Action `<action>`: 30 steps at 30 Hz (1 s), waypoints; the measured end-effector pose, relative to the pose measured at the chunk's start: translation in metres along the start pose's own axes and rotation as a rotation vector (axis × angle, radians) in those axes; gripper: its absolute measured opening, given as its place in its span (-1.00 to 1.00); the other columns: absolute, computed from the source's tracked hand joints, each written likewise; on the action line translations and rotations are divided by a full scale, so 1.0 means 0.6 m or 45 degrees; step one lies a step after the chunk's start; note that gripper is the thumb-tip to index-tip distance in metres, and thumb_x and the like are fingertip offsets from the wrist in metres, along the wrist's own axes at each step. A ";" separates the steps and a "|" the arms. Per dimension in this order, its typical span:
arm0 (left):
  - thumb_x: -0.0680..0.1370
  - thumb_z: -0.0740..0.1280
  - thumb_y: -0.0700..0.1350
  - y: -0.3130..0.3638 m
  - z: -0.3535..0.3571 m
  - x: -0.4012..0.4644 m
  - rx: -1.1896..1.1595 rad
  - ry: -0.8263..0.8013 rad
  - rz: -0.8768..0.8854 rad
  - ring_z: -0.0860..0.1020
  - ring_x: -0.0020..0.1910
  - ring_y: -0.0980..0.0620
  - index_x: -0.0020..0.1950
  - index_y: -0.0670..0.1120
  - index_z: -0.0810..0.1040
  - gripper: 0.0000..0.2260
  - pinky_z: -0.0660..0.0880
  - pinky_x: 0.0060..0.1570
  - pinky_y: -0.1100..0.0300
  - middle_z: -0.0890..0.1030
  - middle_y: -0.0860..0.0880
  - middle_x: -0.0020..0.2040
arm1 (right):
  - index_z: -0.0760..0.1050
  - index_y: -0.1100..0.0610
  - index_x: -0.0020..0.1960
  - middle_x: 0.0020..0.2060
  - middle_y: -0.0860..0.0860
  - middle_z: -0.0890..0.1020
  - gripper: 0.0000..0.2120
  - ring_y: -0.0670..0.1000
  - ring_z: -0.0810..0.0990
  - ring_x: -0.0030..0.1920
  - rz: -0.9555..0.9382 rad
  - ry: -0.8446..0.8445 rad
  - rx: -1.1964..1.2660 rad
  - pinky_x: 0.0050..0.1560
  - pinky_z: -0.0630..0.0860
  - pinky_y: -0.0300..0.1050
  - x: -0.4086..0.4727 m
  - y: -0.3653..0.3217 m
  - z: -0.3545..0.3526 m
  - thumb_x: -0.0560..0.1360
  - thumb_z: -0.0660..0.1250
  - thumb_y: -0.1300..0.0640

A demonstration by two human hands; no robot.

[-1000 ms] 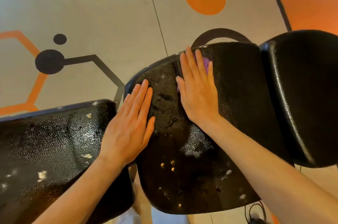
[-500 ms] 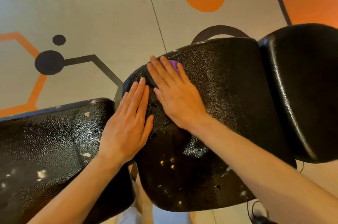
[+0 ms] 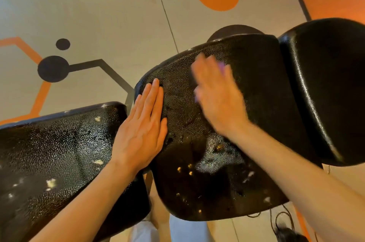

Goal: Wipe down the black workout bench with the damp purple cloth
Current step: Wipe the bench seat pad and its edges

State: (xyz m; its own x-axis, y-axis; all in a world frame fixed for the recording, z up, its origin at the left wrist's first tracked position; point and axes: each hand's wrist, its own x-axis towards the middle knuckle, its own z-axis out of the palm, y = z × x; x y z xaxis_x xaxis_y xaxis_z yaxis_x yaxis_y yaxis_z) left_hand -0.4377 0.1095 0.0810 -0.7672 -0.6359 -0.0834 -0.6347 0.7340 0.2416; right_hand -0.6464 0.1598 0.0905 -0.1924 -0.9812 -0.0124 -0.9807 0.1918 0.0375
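The black workout bench has a worn, textured middle pad [image 3: 256,75] with crumbs and scuffs near its front. My right hand [image 3: 215,95] lies flat on this pad, blurred by motion, pressing the purple cloth [image 3: 222,68] beneath its straight fingers. Only slivers of the cloth show, at the fingertips and by the thumb. My left hand [image 3: 144,127] rests flat on the pad's left edge, fingers straight and together, holding nothing.
A second black pad [image 3: 49,152], speckled with white flecks, sits at the lower left. A third pad [image 3: 325,83] rises at the right. The floor [image 3: 110,14] is pale with orange and dark markings. Black cables [image 3: 284,224] lie at the bottom right.
My right hand has swept the cloth from the pad's left upper edge back toward the right and is blurred. My left hand has stayed on the pad's left edge.
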 end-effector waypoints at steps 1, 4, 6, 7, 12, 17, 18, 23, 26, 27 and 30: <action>0.66 -0.03 0.03 0.001 0.000 0.000 0.000 0.005 0.003 -0.06 0.60 -0.09 0.59 -0.23 -0.05 -0.43 0.03 0.56 0.00 -0.06 -0.18 0.61 | 0.03 0.21 0.54 0.54 0.15 0.12 -0.50 0.15 0.07 0.54 0.242 0.047 0.046 0.50 0.11 0.20 0.022 0.020 -0.006 0.63 -0.05 0.09; 0.66 -0.03 0.03 0.001 -0.001 0.000 -0.014 0.004 -0.010 -0.07 0.60 -0.07 0.59 -0.22 -0.07 -0.43 -0.01 0.56 0.02 -0.07 -0.17 0.61 | -0.01 0.18 0.56 0.56 0.13 0.02 -0.48 0.13 -0.05 0.56 0.489 0.087 0.225 0.53 0.00 0.18 0.022 -0.031 -0.013 0.65 -0.02 0.05; 0.65 0.01 0.00 0.003 -0.003 0.001 -0.048 0.012 -0.020 -0.05 0.60 -0.09 0.58 -0.24 -0.03 -0.43 0.04 0.56 -0.01 -0.06 -0.18 0.61 | -0.02 0.16 0.56 0.56 0.10 -0.02 -0.47 0.10 -0.10 0.56 0.129 -0.020 0.206 0.53 0.00 0.16 -0.054 -0.101 -0.003 0.65 -0.01 0.05; 0.64 0.03 -0.02 0.005 -0.004 -0.003 -0.072 0.015 -0.032 -0.03 0.59 -0.11 0.58 -0.25 -0.01 -0.43 0.08 0.55 -0.04 -0.04 -0.19 0.61 | -0.01 0.15 0.57 0.57 0.07 -0.03 -0.47 0.08 -0.11 0.56 -0.024 -0.102 0.207 0.53 0.01 0.15 -0.097 -0.122 -0.003 0.65 0.02 0.04; 0.62 0.06 0.00 0.027 0.004 -0.068 -0.110 -0.015 0.001 0.06 0.58 -0.15 0.56 -0.28 0.08 -0.43 0.18 0.50 -0.08 0.03 -0.22 0.59 | 0.02 0.13 0.56 0.56 0.05 0.03 -0.47 0.06 -0.05 0.56 -0.067 -0.130 0.164 0.52 0.06 0.14 -0.080 -0.077 0.002 0.64 0.00 0.02; 0.64 0.05 0.02 0.027 0.007 -0.087 -0.022 -0.035 0.041 0.01 0.59 -0.10 0.58 -0.24 0.02 -0.42 0.10 0.53 -0.01 0.02 -0.19 0.60 | -0.02 0.17 0.56 0.56 0.08 0.00 -0.48 0.06 -0.09 0.56 0.212 -0.039 0.230 0.54 -0.01 0.12 -0.060 -0.070 -0.005 0.66 -0.02 0.03; 0.64 0.06 0.02 0.027 0.007 -0.086 -0.027 -0.039 0.054 0.01 0.59 -0.09 0.58 -0.24 0.02 -0.42 0.11 0.53 -0.01 0.02 -0.18 0.60 | -0.01 0.16 0.56 0.56 0.07 0.00 -0.47 0.06 -0.08 0.56 0.185 -0.097 0.196 0.53 0.02 0.13 -0.116 -0.083 -0.005 0.65 0.00 0.03; 0.65 0.07 0.02 0.027 0.004 -0.089 -0.010 -0.074 0.098 0.04 0.59 -0.10 0.57 -0.24 0.05 -0.43 0.22 0.50 -0.05 0.03 -0.19 0.60 | 0.08 0.14 0.54 0.54 0.06 0.10 -0.48 0.09 0.03 0.55 0.027 -0.181 0.134 0.45 0.18 0.18 -0.219 -0.077 -0.006 0.62 0.00 0.00; 0.65 0.05 0.03 0.029 0.003 -0.089 0.024 -0.078 0.084 0.04 0.59 -0.10 0.58 -0.24 0.03 -0.42 0.19 0.51 -0.02 0.03 -0.19 0.60 | 0.00 0.15 0.56 0.56 0.07 0.04 -0.47 0.08 -0.03 0.56 0.291 -0.080 0.132 0.53 0.04 0.14 -0.056 -0.048 -0.009 0.64 -0.07 -0.02; 0.65 0.05 0.04 0.029 0.004 -0.089 0.039 -0.079 0.089 0.04 0.59 -0.10 0.58 -0.24 0.02 -0.42 0.17 0.52 -0.02 0.02 -0.19 0.60 | -0.01 0.15 0.56 0.56 0.08 0.03 -0.47 0.08 -0.04 0.56 0.349 -0.061 0.138 0.53 0.03 0.13 -0.035 -0.043 -0.009 0.64 -0.07 -0.02; 0.65 0.05 0.03 0.030 0.002 -0.088 0.043 -0.078 0.106 0.04 0.59 -0.10 0.58 -0.24 0.02 -0.42 0.18 0.52 -0.02 0.02 -0.19 0.60 | -0.03 0.15 0.57 0.56 0.07 0.00 -0.47 0.08 -0.06 0.56 0.292 -0.123 0.057 0.52 0.08 0.15 -0.147 -0.068 -0.005 0.66 -0.03 0.00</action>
State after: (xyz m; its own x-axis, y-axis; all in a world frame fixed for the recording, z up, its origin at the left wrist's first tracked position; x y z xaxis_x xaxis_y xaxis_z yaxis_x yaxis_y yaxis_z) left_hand -0.4089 0.1564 0.0884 -0.8211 -0.5572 -0.1238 -0.5703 0.7922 0.2173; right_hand -0.5893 0.2382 0.0927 -0.4105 -0.9059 -0.1043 -0.9111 0.4122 0.0060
